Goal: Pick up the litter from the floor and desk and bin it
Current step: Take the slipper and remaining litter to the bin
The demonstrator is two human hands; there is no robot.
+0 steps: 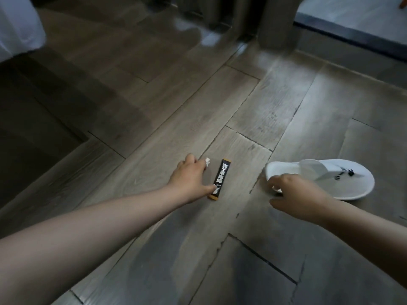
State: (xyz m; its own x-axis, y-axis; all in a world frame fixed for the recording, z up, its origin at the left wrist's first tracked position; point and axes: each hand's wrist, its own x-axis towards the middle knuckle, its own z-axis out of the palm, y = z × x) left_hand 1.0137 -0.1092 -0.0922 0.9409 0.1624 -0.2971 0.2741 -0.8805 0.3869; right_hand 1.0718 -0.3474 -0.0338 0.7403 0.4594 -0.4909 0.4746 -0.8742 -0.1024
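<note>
A black stick sachet (221,178) with white print and gold ends lies on the wooden floor. My left hand (189,177) reaches down beside it, and the thumb tip touches the sachet's near end. A small white paper scrap (207,162) pokes out at this hand's curled fingertips. My right hand (295,194) is at the heel of a white slipper (343,183), with its fingers curled over the heel's rim. How firmly it holds the rim is hidden by the hand itself.
Grey wood-plank floor (264,106) runs all around. A dark furniture base (28,111) stands at the left under white bedding (17,25). Curtains or furniture legs (242,16) rise at the back, and a raised pale threshold (352,23) lies at the back right.
</note>
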